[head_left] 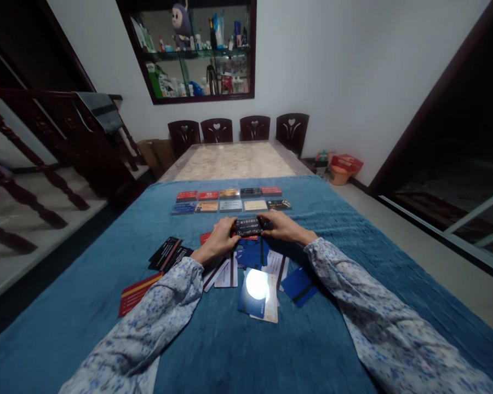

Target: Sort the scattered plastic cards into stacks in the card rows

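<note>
Both hands grip black cards printed with white text [248, 225], held above the loose cards. My left hand [219, 238] pinches their left end and my right hand [285, 225] the right end; how many cards are held I cannot tell. Below lie blue cards [252, 253], white striped cards [229, 272] and a red card [206, 237] partly hidden by my left hand. Nearer me a blue card [250, 301] overlaps a pale card [271, 306], with a bright glare on them. Another blue card [301, 285] lies right, black cards [164, 253] and red cards [138, 294] left.
Two rows of card stacks stand beyond my hands, among them a red stack [271, 191] and an orange stack [207, 207]. A blue cloth [119, 235] covers the near part of the table [242, 158]. Chairs [217, 131] line the far end.
</note>
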The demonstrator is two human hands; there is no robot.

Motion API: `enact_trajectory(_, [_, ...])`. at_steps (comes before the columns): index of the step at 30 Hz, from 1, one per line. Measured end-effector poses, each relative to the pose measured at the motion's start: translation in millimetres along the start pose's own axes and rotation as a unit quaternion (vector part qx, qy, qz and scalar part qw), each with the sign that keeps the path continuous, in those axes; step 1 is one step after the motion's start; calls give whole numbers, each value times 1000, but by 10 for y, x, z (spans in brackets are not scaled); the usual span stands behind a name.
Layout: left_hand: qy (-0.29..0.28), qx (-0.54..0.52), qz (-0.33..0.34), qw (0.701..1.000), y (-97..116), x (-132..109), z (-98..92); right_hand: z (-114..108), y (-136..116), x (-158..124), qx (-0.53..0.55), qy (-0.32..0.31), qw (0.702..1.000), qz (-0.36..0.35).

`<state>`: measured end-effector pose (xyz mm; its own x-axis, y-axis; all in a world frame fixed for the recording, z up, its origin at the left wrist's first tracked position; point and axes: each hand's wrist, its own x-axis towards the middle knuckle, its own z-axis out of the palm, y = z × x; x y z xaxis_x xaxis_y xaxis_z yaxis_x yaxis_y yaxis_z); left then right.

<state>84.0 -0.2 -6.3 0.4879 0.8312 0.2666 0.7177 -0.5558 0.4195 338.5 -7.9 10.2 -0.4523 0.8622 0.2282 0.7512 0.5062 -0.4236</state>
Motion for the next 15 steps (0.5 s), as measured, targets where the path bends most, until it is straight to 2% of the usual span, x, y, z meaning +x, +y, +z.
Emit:
enact_trajectory(7, [-17,43,-1,999,110,-44,-114,-27,-44,-6,-30,-15,999,-12])
enact_trajectory(15, [-43,52,-3,998,82,-19,-148,10,64,46,-38,-5,999,-33])
